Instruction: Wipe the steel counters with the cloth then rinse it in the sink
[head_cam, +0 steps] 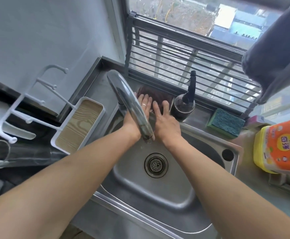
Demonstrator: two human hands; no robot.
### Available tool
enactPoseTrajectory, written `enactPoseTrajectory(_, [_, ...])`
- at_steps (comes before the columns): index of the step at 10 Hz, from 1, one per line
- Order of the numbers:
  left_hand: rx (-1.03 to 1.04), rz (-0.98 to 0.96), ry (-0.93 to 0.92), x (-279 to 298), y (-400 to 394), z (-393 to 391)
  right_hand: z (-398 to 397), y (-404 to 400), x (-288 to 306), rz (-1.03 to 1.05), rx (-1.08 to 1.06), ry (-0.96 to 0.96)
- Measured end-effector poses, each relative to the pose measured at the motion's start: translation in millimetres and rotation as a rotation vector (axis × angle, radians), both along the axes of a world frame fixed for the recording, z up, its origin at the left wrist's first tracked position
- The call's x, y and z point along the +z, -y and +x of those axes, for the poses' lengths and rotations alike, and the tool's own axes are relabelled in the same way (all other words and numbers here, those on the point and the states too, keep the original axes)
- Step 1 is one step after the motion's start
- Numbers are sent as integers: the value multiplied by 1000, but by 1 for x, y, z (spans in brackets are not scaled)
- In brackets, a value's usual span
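pressing one cloth (155,96) flat behind sink (184,200): left hand (145,105), right hand (165,118), fingers spread.

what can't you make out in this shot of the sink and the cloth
- Head view: most of the brown cloth is covered by the left hand and right hand.
- Part of the left hand is hidden behind the faucet.
- Whether water runs: cannot tell.
- Print on the yellow bottle is too small, and the frame edge cuts it off.
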State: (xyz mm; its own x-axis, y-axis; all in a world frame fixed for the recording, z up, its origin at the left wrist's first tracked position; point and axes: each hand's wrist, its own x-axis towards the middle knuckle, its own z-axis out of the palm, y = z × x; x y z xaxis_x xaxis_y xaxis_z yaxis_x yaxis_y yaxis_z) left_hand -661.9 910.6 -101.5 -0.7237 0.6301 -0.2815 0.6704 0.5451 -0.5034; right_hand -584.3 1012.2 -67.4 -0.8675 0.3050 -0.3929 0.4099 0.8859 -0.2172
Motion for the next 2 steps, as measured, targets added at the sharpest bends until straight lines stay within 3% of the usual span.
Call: enactPoseTrajectory(2, [5,-22,-67,17,-4,6,-9,-6,14,-102,1,73])
